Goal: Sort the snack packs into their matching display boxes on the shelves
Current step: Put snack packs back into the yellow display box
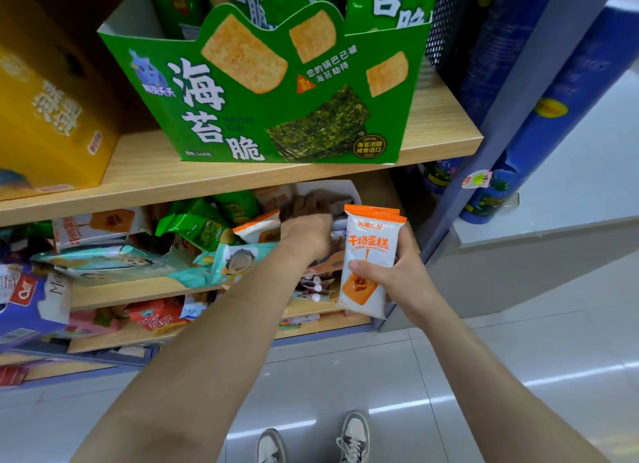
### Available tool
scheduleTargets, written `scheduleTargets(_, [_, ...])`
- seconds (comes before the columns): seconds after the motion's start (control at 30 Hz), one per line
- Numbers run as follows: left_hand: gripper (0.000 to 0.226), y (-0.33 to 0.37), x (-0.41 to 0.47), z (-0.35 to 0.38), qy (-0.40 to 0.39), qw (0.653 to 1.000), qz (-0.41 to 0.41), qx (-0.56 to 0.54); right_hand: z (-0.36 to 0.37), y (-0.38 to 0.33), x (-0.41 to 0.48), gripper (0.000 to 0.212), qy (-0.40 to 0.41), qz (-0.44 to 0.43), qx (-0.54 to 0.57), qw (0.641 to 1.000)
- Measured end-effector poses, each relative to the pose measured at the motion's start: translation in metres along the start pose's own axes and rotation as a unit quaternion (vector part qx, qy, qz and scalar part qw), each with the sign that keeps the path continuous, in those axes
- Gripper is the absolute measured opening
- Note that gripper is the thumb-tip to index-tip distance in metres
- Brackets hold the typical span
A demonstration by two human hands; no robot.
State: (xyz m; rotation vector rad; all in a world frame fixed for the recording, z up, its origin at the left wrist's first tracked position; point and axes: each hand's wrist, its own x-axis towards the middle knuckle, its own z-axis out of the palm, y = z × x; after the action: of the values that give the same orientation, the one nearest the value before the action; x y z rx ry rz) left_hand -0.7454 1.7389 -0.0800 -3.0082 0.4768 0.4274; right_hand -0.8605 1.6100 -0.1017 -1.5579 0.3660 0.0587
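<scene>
Head view: right hand (pixel 404 282) grips cake pack (pixel 370 251) mid-body; light, soft, crushable, I judge. Left hand (pixel 306 232): grip cannot tell.

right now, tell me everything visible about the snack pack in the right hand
The white and orange snack pack is a plastic-looking pouch with an orange top band, orange lettering and a caramel cake square pictured low down. It is nearly upright before the lower shelf's right end, gripped by the right hand, thumb across its front.

head view | worn high, facing forward-down | close on shelves (pixel 207 186) | floor (pixel 484 376) and shoes (pixel 352 435) at bottom
</scene>
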Motion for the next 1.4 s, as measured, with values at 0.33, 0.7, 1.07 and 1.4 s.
scheduleTargets(0.33, [0.062, -0.001, -0.024, -0.001, 0.188, 0.973, -0.054, -0.126, 0.007, -0.009, 0.003, 0.083, 0.038, -0.069, -0.083, 0.993])
scheduleTargets(0.7, [0.060, -0.004, -0.040, -0.010, 0.238, 0.967, -0.013, -0.089, -0.008, -0.003, 0.003, 0.056, 0.024, 0.082, 0.232, 0.969])
scheduleTargets(1.07, [0.064, -0.032, -0.117, 0.020, 0.467, 0.824, 0.242, -0.211, -0.036, -0.002, -0.001, 0.077, 0.025, 0.055, 0.174, 0.983])
scheduleTargets(1.4, [0.122, -0.083, -0.160, 0.044, 0.062, 0.935, 0.041, -0.348, 0.008, -0.047, 0.019, 0.047, -0.008, 0.031, 0.242, 0.970])
